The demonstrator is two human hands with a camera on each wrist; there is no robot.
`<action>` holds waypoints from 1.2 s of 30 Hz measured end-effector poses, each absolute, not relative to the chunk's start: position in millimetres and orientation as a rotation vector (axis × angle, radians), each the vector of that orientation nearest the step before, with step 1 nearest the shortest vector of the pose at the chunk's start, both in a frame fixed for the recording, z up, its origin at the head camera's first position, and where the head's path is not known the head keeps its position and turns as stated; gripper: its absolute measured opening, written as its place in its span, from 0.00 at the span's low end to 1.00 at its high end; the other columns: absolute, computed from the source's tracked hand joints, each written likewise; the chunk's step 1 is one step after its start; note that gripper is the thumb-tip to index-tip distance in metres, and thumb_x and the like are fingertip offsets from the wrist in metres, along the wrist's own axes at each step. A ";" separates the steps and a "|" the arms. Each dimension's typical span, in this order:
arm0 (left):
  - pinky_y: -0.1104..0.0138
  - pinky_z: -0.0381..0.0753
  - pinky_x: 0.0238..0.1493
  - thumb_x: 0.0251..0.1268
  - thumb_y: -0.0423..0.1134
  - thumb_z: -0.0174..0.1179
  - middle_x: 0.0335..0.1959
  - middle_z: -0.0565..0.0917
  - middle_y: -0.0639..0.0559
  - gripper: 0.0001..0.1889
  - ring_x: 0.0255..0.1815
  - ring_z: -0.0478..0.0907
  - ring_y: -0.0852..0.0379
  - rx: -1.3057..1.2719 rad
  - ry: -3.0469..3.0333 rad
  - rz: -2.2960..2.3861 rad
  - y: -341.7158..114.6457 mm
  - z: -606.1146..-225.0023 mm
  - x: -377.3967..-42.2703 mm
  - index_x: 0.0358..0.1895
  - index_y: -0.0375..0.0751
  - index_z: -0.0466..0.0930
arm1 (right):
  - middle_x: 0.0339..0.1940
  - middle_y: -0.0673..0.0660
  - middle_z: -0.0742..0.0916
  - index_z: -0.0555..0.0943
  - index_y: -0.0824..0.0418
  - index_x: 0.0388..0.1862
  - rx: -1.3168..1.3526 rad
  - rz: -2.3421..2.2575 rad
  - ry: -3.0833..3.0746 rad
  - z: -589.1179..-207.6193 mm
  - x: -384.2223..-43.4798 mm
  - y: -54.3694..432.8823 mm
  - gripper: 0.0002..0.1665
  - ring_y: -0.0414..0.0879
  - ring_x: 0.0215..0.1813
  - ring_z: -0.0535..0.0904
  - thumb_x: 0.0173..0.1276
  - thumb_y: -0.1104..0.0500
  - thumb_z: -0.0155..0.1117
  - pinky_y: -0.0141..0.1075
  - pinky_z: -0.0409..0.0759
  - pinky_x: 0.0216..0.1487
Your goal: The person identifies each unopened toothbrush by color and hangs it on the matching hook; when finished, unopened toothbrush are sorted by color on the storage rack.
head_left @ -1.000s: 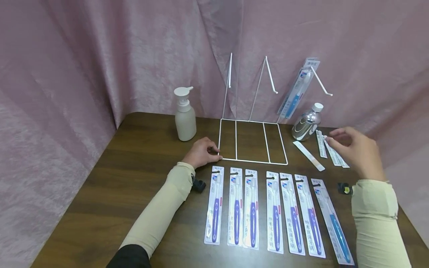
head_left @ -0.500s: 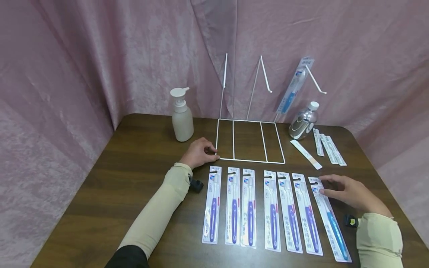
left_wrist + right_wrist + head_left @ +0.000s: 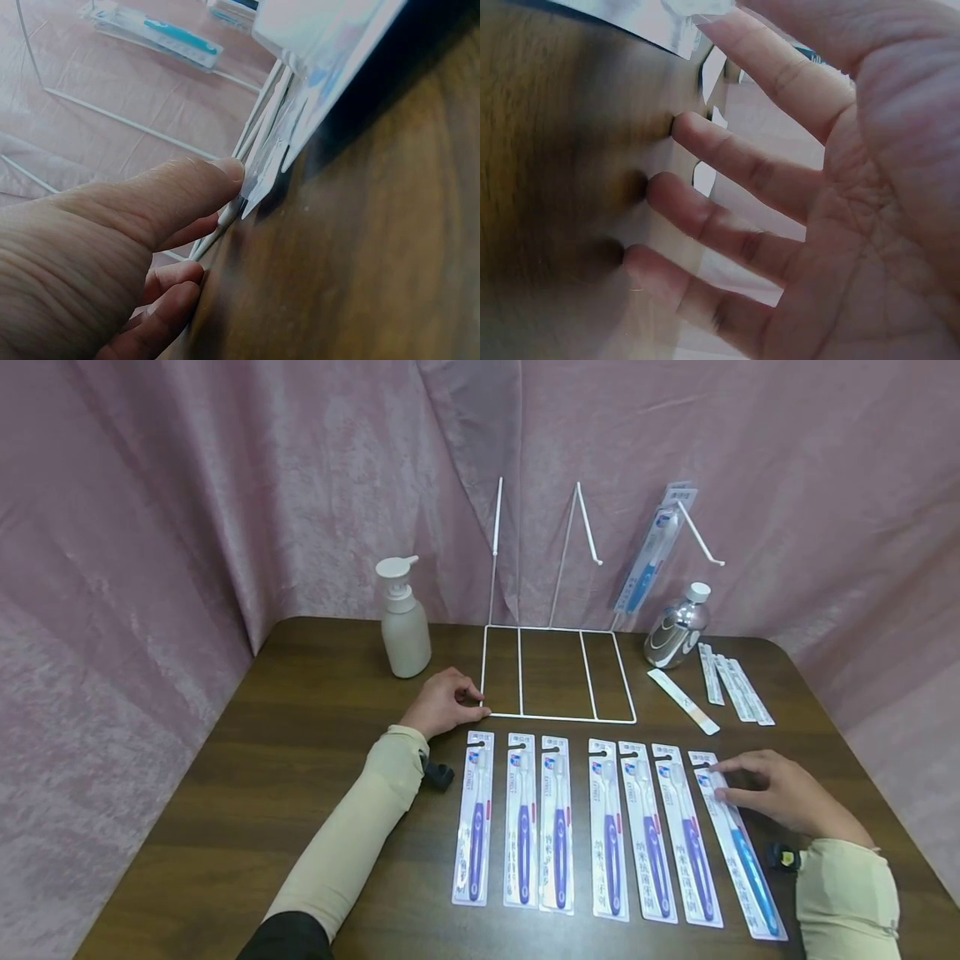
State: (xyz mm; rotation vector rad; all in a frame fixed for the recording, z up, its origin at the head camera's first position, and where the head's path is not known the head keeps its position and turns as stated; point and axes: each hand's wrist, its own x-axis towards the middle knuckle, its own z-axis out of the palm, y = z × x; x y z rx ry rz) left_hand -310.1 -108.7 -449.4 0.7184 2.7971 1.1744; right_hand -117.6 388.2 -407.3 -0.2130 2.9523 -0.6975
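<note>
Blue pack (image 3: pixel 738 845): right end of the near row on the table (image 3: pixel 315 777), lying flat, header far, slightly askew.
Right hand (image 3: pixel 791 797): I have its thumb and index touching the pack's far end with a narrow gap between them; I can't tell whether they have closed on it. The other three fingers are spread low over the tabletop.
Left hand (image 3: pixel 442 703): thumb and index pinch the rack (image 3: pixel 558 718) at its near left corner.
Hooks: three on the far side; a hung pack (image 3: pixel 652 556), also blue, is on the right hook (image 3: pixel 697 533).
Purple packs (image 3: pixel 562 827): six, left of the blue one.
Pick-up: I judge this to be the step in hand, with the pack not yet off the table.
Next move: it calls, I think, for a firm pinch on the header and a clean lift, the rack held steady. If the right hook is the target, I'd line up the header slot with its tip and mind the silver bottle (image 3: pixel 677 631) standing near that path.
</note>
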 end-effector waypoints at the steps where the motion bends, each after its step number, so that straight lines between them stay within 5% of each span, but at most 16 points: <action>1: 0.61 0.77 0.49 0.57 0.47 0.81 0.43 0.81 0.53 0.11 0.43 0.75 0.53 0.720 2.798 1.175 -107.5 -449.3 -310.5 0.39 0.49 0.91 | 0.61 0.79 0.80 0.87 0.63 0.59 -0.212 -0.693 2.958 -406.7 -116.8 388.9 0.27 0.79 0.62 0.74 0.65 0.52 0.80 0.74 0.73 0.54; 6: 0.61 0.76 0.48 0.57 0.46 0.81 0.43 0.81 0.52 0.11 0.43 0.75 0.53 0.737 2.792 1.173 -101.1 -447.7 -312.1 0.38 0.48 0.91 | 0.60 0.74 0.84 0.85 0.62 0.62 -0.179 -0.705 2.976 -401.1 -111.9 391.7 0.27 0.74 0.61 0.78 0.69 0.50 0.77 0.70 0.76 0.54; 12: 0.61 0.76 0.48 0.58 0.47 0.80 0.43 0.81 0.52 0.11 0.43 0.75 0.53 0.790 2.789 1.197 -99.4 -448.2 -315.1 0.39 0.48 0.92 | 0.47 0.60 0.91 0.82 0.60 0.65 -0.060 -0.837 3.038 -387.8 -111.0 389.2 0.27 0.52 0.46 0.88 0.74 0.49 0.73 0.43 0.84 0.42; 17: 0.60 0.76 0.47 0.56 0.46 0.81 0.41 0.81 0.52 0.11 0.42 0.75 0.53 0.730 2.814 1.188 -108.6 -449.7 -311.4 0.38 0.49 0.92 | 0.41 0.61 0.91 0.84 0.60 0.65 -0.097 -0.895 3.323 -374.5 -125.9 369.9 0.25 0.41 0.31 0.80 0.72 0.56 0.75 0.29 0.75 0.29; 20: 0.59 0.76 0.47 0.57 0.46 0.81 0.41 0.81 0.52 0.11 0.42 0.75 0.53 0.735 2.806 1.180 -109.3 -449.9 -309.9 0.39 0.49 0.92 | 0.38 0.61 0.90 0.86 0.57 0.65 -0.148 -0.951 3.544 -355.7 -134.5 354.2 0.27 0.38 0.29 0.71 0.68 0.62 0.78 0.26 0.68 0.29; 25: 0.60 0.76 0.46 0.57 0.47 0.81 0.41 0.82 0.52 0.11 0.42 0.75 0.53 0.766 2.810 1.164 -110.8 -449.7 -309.9 0.39 0.49 0.92 | 0.38 0.63 0.90 0.88 0.54 0.62 -0.303 -1.185 3.813 -312.2 -154.1 324.4 0.29 0.28 0.34 0.73 0.61 0.69 0.80 0.18 0.68 0.37; 36: 0.60 0.76 0.47 0.57 0.46 0.81 0.43 0.82 0.51 0.11 0.42 0.75 0.53 0.752 2.795 1.175 -109.2 -447.4 -309.0 0.39 0.48 0.92 | 0.47 0.60 0.92 0.88 0.47 0.61 -0.228 -1.443 3.902 -272.8 -189.5 283.5 0.24 0.19 0.33 0.75 0.66 0.60 0.80 0.19 0.69 0.36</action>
